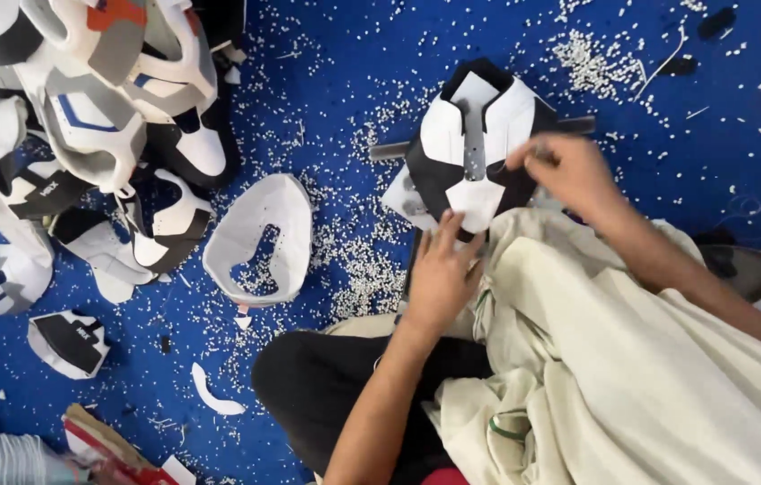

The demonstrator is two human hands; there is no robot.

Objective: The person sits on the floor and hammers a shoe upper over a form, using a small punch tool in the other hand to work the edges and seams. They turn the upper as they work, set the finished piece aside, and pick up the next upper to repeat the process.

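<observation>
You sit in a shoemaking workshop. Stitched shoe uppers pile on the blue floor, with white punch-out scraps scattered around them.

Both forearms are bare, with no sleeve, glove, watch or ring showing on the left hand or the right hand. Loose cream cloth with soft folds hangs below the right hand, a thin green trim at its hem. Black trousers cover the knee under the left forearm.

Blue floor mat, strewn with small white pellets; pile of shoe uppers upper left.
</observation>
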